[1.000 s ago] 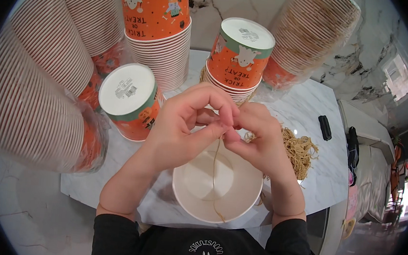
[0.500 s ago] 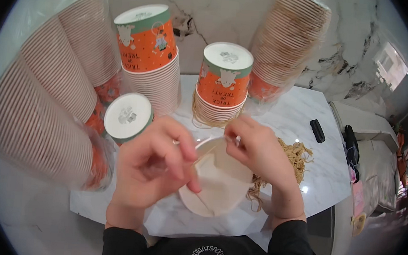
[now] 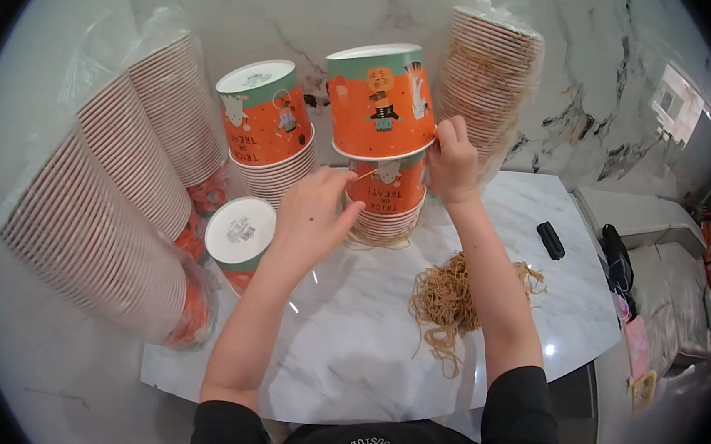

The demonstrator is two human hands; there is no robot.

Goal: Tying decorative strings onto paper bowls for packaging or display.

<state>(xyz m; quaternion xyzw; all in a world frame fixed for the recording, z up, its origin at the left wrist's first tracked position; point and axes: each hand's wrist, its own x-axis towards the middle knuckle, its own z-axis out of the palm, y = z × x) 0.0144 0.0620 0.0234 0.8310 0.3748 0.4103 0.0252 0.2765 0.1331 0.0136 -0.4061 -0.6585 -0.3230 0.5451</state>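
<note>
An orange paper bucket (image 3: pixel 381 111) with a green band and cartoon figures is upside down over the top of a middle stack of buckets (image 3: pixel 387 195). My right hand (image 3: pixel 456 163) has its fingers closed on the bucket's right rim. Below the left rim is my left hand (image 3: pixel 315 210), its thumb held apart from the fingers. A thin tan cord (image 3: pixel 366 174) runs from those fingertips toward the rim; the exact hold is partly hidden. Under my right forearm lies a tangled heap of tan cords (image 3: pixel 445 300).
Bagged stacks of paper buckets stand at the left (image 3: pixel 104 236) and back right (image 3: pixel 492 82). Another upturned stack (image 3: pixel 267 123) and a shorter one (image 3: pixel 240 234) are left of the middle stack. A small black object (image 3: pixel 550 240) lies on the marble table (image 3: pixel 346 346).
Both hands have moved away from my body, carrying the bucket from the near table to above the middle stack. It was turned with its inside toward me and is now upside down.
</note>
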